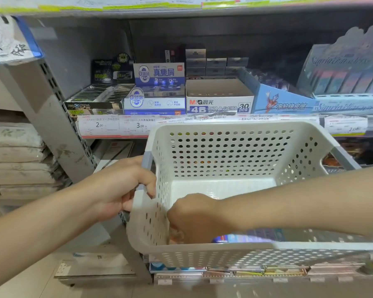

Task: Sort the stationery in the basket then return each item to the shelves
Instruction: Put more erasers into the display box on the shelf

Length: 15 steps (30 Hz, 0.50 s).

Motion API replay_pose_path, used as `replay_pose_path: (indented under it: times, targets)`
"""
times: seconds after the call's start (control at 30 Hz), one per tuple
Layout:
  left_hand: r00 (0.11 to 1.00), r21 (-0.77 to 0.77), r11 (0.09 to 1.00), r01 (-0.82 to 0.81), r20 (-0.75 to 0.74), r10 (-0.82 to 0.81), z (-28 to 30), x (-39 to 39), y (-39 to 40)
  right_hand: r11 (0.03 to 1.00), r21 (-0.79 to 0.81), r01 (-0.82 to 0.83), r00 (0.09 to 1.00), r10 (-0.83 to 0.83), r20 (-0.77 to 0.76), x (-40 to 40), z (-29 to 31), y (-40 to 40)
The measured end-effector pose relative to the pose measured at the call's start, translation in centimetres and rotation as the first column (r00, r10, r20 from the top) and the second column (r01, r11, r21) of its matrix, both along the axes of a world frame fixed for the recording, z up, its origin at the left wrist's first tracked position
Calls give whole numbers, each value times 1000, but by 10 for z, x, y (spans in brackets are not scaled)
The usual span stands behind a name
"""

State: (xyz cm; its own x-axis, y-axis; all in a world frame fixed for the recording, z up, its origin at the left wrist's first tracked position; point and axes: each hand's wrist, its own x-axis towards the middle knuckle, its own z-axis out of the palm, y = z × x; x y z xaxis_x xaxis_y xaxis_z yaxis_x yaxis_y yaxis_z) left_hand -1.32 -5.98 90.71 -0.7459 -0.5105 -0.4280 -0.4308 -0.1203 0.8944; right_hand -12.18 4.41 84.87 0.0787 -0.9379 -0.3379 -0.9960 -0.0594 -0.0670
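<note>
Head view. Beyond our hands the shelf (202, 125) carries five open eraser boxes (219, 100) in a row. One basket (224, 160): our left hand (125, 188) grips its left handle. Our right hand (194, 216) reaches down inside, fingers curled; whether it grasps anything, we cannot tell. Blue packet (246, 238) just right of it, behind the near wall.

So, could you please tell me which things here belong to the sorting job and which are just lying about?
Job: basket, gripped by left hand; right hand reaching inside; blue packet; eraser boxes on shelf.
Lying about: stacked bags; handwritten sign.
</note>
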Motion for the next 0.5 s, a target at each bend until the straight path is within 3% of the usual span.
replay_pose_path:
  times: [0.17,0.3,0.43,0.5]
  targets:
    - [1000,16,1000,3,-12,-3,-3,4,-5,989,-113,91,994,-84,66,-13,62,0]
    - [1000,-2,1000,-5,2,5,-1,9,-7,907,-348,237,961,-166,222,-51,134,0]
    - [1000,-16,1000,-16,11,16,3,11,-6,780,-499,377,926,-318,203,-93,171,-11]
    - [1000,-32,999,-12,27,13,6,11,-5,764,-487,423,900,-419,124,-113,179,-21]
